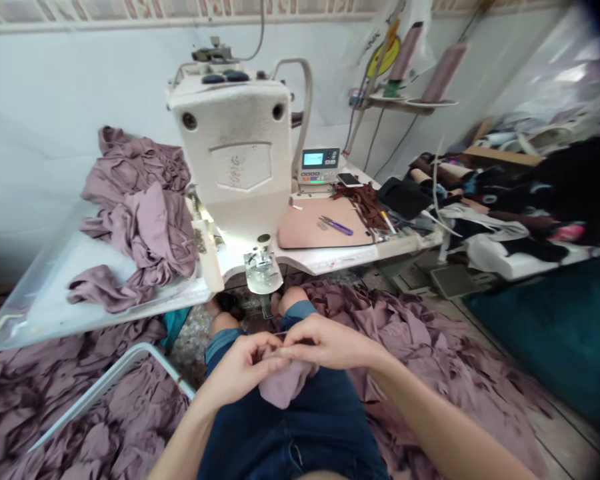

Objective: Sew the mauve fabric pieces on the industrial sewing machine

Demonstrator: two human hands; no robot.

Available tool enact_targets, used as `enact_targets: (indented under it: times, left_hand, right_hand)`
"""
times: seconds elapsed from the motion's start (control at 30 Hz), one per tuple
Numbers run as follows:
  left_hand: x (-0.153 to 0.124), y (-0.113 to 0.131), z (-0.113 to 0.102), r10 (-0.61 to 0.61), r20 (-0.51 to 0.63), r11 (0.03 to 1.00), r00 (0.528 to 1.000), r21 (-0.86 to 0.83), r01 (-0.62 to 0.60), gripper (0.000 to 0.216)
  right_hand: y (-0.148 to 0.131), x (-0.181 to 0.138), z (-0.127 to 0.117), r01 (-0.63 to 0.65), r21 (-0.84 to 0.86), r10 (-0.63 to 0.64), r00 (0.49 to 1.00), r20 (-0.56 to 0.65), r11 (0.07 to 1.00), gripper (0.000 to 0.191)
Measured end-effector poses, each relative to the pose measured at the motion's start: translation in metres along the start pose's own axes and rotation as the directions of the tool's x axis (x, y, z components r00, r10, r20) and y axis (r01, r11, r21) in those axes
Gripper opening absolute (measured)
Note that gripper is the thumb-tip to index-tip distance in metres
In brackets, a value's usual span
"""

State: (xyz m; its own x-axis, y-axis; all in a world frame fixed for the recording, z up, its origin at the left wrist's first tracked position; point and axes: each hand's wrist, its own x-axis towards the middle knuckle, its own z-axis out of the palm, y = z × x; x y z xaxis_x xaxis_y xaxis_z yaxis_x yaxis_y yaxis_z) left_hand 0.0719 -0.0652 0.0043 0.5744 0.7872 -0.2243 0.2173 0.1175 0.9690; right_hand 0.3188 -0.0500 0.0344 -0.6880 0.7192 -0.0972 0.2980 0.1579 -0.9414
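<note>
A small piece of mauve fabric (284, 385) is held above my lap, bunched between both hands. My left hand (247, 363) pinches its upper edge with thumb and fingers. Close beside it, my right hand (317, 341) grips the same edge, the fingertips of both nearly touching. The lower part of the fabric hangs loose over my jeans. Just beyond my hands stands a white sewing machine (235, 147), its lit needle area and metal plate (263, 275) facing me.
Mauve fabric is heaped on the table's left side (145, 200), in a pale basket (105, 380) and over the floor. Purple thread snips (336, 225) lie on a pink mat (305, 223), near a phone (350, 179). Thread cones (445, 73) stand at the back right.
</note>
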Motion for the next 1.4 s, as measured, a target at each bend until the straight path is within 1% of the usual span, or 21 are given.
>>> enact_targets:
  times: [0.1,0.2,0.27,0.33,0.43,0.5,0.6,0.67,0.77,0.93,1.07,1.23,1.4]
  left_hand:
    - [-0.003,0.005,-0.012,0.039,-0.099,0.999,0.994,0.014,-0.037,0.038]
    - [-0.006,0.013,-0.023,0.063,-0.177,0.998,0.982,-0.018,-0.067,0.039]
    - [-0.007,0.017,-0.029,0.082,-0.206,0.995,0.975,-0.030,-0.090,0.043]
    - [-0.006,0.019,-0.032,0.118,-0.225,0.992,0.967,-0.013,-0.124,0.041]
    - [-0.006,0.023,-0.035,0.199,-0.259,0.980,0.945,0.062,-0.189,0.033]
    - [-0.005,0.025,-0.035,0.220,-0.289,0.975,0.932,0.088,-0.203,0.035]
    - [-0.005,0.030,-0.036,0.218,-0.328,0.976,0.919,0.046,-0.215,0.042]
    - [-0.004,0.034,-0.037,0.217,-0.338,0.973,0.916,0.004,-0.229,0.043]
    - [-0.001,0.037,-0.040,0.203,-0.350,0.972,0.914,-0.041,-0.231,0.041]
    - [0.003,0.032,-0.041,0.168,-0.380,0.967,0.910,-0.116,-0.227,0.043]
    - [0.006,0.024,-0.037,0.092,-0.394,0.954,0.914,-0.229,-0.195,0.045]
    - [0.011,0.013,-0.036,-0.032,-0.410,0.923,0.912,-0.362,-0.130,0.052]
    - [0.018,0.003,-0.037,-0.102,-0.399,0.888,0.911,-0.449,-0.097,0.054]
  right_hand:
    - [0.004,-0.003,-0.009,-0.030,0.091,0.041,0.993,-0.114,0.995,0.033]
    - [0.005,-0.003,-0.013,-0.055,0.155,0.094,0.962,-0.258,0.986,0.037]
    - [0.003,-0.001,-0.013,-0.052,0.175,0.109,0.938,-0.330,0.983,0.041]
    - [-0.001,0.001,-0.011,-0.034,0.178,0.099,0.925,-0.368,0.983,0.042]
    - [-0.009,0.004,-0.010,0.001,0.158,0.066,0.906,-0.419,0.987,0.044]
    - [-0.015,0.004,-0.010,0.038,0.116,0.022,0.882,-0.472,0.993,0.044]
    - [-0.021,0.006,-0.013,0.092,0.045,-0.054,0.845,-0.532,0.995,0.039]
    - [-0.022,0.009,-0.015,0.100,0.025,-0.070,0.832,-0.551,0.995,0.037]
    - [-0.023,0.013,-0.017,0.090,0.031,-0.057,0.824,-0.564,0.995,0.036]
    - [-0.024,0.016,-0.014,0.062,0.144,0.028,0.836,-0.548,0.988,0.040]
    - [-0.015,0.015,-0.008,0.023,0.228,0.102,0.847,-0.522,0.973,0.040]
    - [-0.004,0.016,0.000,0.020,0.235,0.109,0.844,-0.525,0.972,0.038]
    - [0.001,0.024,0.004,0.010,0.248,0.123,0.847,-0.516,0.969,0.042]
